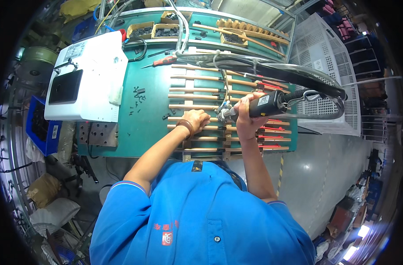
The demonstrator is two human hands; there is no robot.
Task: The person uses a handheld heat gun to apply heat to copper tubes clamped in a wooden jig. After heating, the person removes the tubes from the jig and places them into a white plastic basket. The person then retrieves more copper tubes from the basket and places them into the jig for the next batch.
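Note:
My right hand (249, 115) is wrapped around a black powered screwdriver (267, 104), whose metal nose (225, 113) points left over the row of rods. A hose and thin cables run from the tool. My left hand (195, 120), with a brown band at the wrist, is closed over a light wooden rod (172, 119) just left of the nose; its fingertips are partly hidden. Several similar rods lie side by side across a slatted wooden rack (187, 157). Small black fittings sit along them, and red pieces (274, 139) show at their right ends.
A white machine (93, 79) stands on the green table (144, 128) at left. Small black parts (140, 93) and a red-handled screwdriver (164, 61) lie nearby. Boxes of black parts (166, 31) line the back. A thick black hose (294, 73) arches overhead; a white perforated crate (327, 70) stands right.

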